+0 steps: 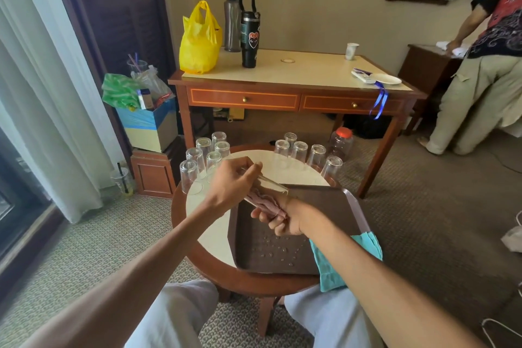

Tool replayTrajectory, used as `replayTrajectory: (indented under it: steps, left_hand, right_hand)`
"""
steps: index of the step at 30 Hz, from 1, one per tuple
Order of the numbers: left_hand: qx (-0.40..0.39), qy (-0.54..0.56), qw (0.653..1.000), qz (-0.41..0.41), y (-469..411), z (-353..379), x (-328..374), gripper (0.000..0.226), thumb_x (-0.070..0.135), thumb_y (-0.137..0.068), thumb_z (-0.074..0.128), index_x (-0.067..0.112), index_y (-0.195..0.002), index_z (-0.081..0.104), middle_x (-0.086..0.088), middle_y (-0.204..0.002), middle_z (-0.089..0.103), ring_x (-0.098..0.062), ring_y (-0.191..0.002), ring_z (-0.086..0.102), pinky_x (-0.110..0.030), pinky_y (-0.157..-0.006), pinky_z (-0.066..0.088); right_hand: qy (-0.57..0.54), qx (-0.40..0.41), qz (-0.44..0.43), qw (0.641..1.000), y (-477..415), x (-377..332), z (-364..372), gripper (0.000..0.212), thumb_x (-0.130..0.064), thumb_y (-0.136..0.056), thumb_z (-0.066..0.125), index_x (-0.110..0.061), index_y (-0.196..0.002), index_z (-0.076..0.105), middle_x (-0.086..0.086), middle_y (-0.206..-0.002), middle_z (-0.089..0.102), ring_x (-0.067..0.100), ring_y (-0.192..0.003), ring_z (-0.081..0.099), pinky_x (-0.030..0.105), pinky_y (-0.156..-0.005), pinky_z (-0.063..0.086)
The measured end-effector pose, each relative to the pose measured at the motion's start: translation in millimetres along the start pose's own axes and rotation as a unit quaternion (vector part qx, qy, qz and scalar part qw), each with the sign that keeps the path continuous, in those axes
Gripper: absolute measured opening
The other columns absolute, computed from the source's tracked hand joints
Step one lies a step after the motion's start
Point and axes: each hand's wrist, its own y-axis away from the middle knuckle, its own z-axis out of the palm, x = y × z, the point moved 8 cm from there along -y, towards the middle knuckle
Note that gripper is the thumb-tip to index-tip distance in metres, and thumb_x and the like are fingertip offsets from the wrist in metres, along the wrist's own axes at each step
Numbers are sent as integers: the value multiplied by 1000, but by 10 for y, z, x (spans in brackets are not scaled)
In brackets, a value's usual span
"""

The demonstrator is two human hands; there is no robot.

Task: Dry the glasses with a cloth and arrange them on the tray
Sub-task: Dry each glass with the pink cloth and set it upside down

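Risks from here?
Water drops sit on the tray: dried glasses set there may get wet again.
The rightmost upturned glass stands near the round table edge: an arm could knock it off.
The left hand holds a tilted glass while the right hand pushes the cloth in: it may slip.

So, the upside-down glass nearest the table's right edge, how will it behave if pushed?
That glass looks thin and clear, so it is probably fragile. Standing tall on its rim, it may tip if pushed high. It sits near the round table edge, so it might fall.
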Motion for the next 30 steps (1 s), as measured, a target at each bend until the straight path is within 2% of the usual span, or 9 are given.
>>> replayTrajectory:
  steps: [3,6,10,13,17,20,22,26,30]
  left_hand:
    - [-14,12,1000,8,20,57,-23,30,33,-103,59,9,-93,74,1,-82,75,-2,-71,71,-13,-60,52]
    - [-69,187,975,-103,-53,114,-225,28,27,-104,57,4,-95,69,-10,-88,76,-23,-83,73,-31,-75,57]
    - [-167,317,884,-301,74,257,-371,33,33,-100,61,11,-124,57,-17,-112,70,-31,-99,74,-39,-70,61]
    - [-145,277,888,-338,74,250,-362,30,32,-105,56,12,-127,55,-16,-112,69,-29,-94,76,-37,-60,61]
    - [-64,233,925,-295,6,138,-172,15,31,-108,51,18,-109,58,-10,-98,71,-21,-75,76,-31,-51,59]
    - [-11,98,985,-144,-128,-36,46,21,31,-106,52,20,-95,65,-2,-84,69,-19,-69,72,-26,-51,55]
    - [21,-32,999,-8,-194,-123,211,29,33,-104,55,20,-80,67,6,-73,67,-16,-68,68,-19,-54,48]
    - [34,-51,994,91,-191,-118,310,29,30,-102,57,16,-79,70,9,-70,68,-6,-62,66,-19,-52,49]
    - [-32,126,990,-48,-228,-113,100,31,31,-103,56,10,-85,70,-5,-81,73,-21,-78,70,-30,-69,55]
  right_hand:
    - [-24,-12,22,999,-41,104,-23,60,-49,-102,42,-6,-69,69,-2,-55,61,4,-31,36,14,-32,26]
    - [164,169,-101,967,170,-300,-112,42,-36,-105,46,-3,-85,65,1,-54,62,6,-32,46,15,-31,28]
    - [522,421,-374,641,927,-1005,53,31,-18,-82,41,-4,-69,65,10,-64,65,24,-53,55,26,-51,48]
    - [571,403,-452,554,1007,-1061,184,31,-11,-66,37,-4,-60,67,10,-52,60,29,-48,57,36,-52,56]
    - [542,439,-354,623,739,-1099,-161,15,-3,-82,51,-7,-73,62,11,-74,65,32,-66,63,35,-58,53]
    - [326,272,-250,870,271,-807,-266,28,-32,-99,57,-7,-91,66,4,-77,69,21,-58,63,25,-45,41]
    - [113,97,-141,979,138,-486,-101,51,-55,-100,46,-13,-82,68,0,-64,64,8,-39,44,17,-36,30]
    - [-2,-51,-33,998,176,-251,80,54,-48,-102,36,-12,-68,56,-5,-48,49,2,-30,27,14,-35,21]
    - [260,186,-226,920,469,-774,-66,39,-29,-104,48,-11,-71,59,-5,-44,57,7,-33,46,16,-34,27]
